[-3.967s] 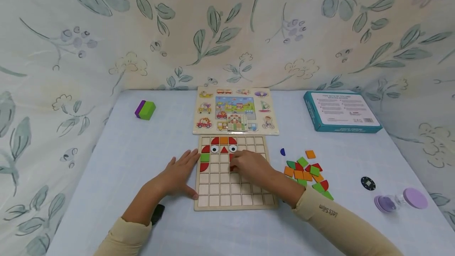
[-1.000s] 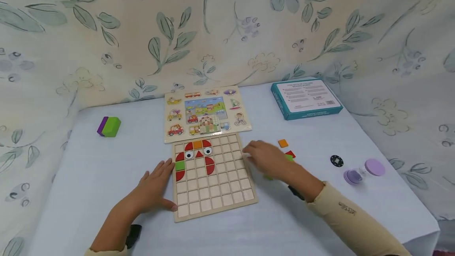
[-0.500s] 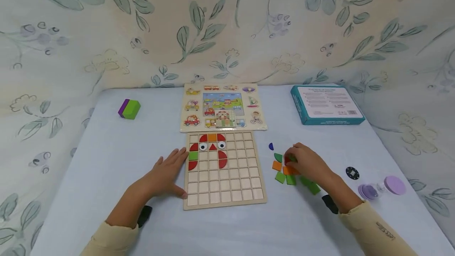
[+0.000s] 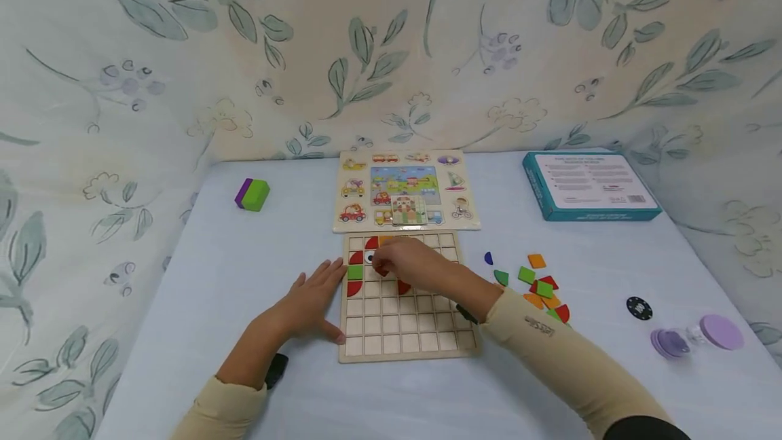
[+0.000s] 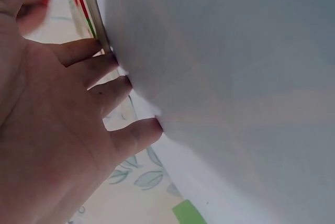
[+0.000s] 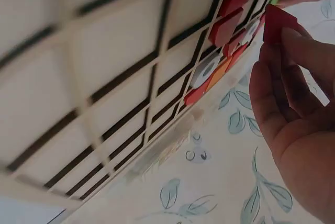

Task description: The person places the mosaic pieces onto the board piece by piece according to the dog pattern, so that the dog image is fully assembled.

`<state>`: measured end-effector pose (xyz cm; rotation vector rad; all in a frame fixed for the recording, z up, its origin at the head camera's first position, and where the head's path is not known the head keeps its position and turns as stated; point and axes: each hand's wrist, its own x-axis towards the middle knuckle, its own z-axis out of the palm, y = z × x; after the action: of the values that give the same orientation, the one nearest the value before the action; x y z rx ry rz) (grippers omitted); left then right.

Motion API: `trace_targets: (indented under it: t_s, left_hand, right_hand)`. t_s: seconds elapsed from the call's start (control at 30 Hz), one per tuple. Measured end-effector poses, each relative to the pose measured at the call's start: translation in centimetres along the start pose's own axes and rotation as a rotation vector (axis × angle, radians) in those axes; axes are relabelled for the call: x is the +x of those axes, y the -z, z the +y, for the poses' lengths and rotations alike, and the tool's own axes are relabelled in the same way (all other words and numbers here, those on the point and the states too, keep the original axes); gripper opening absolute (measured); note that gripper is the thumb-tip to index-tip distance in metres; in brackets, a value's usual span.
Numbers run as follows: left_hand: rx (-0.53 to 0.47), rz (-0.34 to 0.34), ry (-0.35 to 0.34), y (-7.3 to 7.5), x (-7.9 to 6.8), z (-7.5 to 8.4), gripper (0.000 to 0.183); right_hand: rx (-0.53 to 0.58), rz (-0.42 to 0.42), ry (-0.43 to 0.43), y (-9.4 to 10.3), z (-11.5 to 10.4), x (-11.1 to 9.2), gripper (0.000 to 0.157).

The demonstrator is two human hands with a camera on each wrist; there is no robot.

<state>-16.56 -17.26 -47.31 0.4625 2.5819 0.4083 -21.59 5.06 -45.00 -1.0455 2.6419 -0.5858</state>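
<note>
A wooden grid board (image 4: 391,326) lies on the table, its upper-left part filled with red, orange and green tiles and round eye pieces (image 6: 208,70). My left hand (image 4: 311,301) rests with fingers spread at the board's left edge; in the left wrist view those fingers (image 5: 138,135) are straight and hold nothing. Over the eye and beak area, my right hand (image 4: 418,263) pinches a red tile (image 6: 277,24) between thumb and fingers. That hand covers part of the face pattern in the head view.
Loose coloured tiles (image 4: 544,288) lie scattered right of the board. Behind it are a vehicle picture puzzle (image 4: 345,175) with a small pattern card (image 4: 408,210) on top. A teal box (image 4: 592,185), black chip (image 4: 639,308), purple-topped item (image 4: 721,331) and green block (image 4: 255,195) stand farther out.
After leaving a red piece on the board, my right hand went to the loose tiles, picked up a red tile and came back left over the board. My left hand stays at the edge.
</note>
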Motion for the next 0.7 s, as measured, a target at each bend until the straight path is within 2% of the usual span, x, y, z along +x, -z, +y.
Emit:
trace_targets:
  t_s: [0.1, 0.2, 0.43, 0.53, 0.7]
  left_hand:
    - [-0.012, 0.006, -0.009, -0.2, 0.0, -0.1, 0.118]
    - [-0.005, 0.009, -0.009, 0.0, -0.1, -0.3, 0.118]
    - [0.005, 0.01, -0.028, 0.1, 0.7, 0.2, 0.118]
    - [0.002, 0.013, -0.03, -0.1, 0.8, 0.1, 0.12]
    - [0.003, 0.016, -0.012, -0.4, 0.5, -0.4, 0.122]
  right_hand:
    - [-0.031, -0.046, 0.019, -0.9, -0.3, 2.0, 0.014]
    - [-0.056, -0.075, 0.031, -1.2, -0.4, 3.1, 0.015]
    - [-0.092, -0.116, 0.015, -1.2, -0.1, 2.6, 0.015]
    - [-0.12, -0.109, 0.034, -1.3, -0.1, 2.3, 0.017]
    - [-0.086, -0.076, 0.026, -0.9, -0.1, 1.0, 0.019]
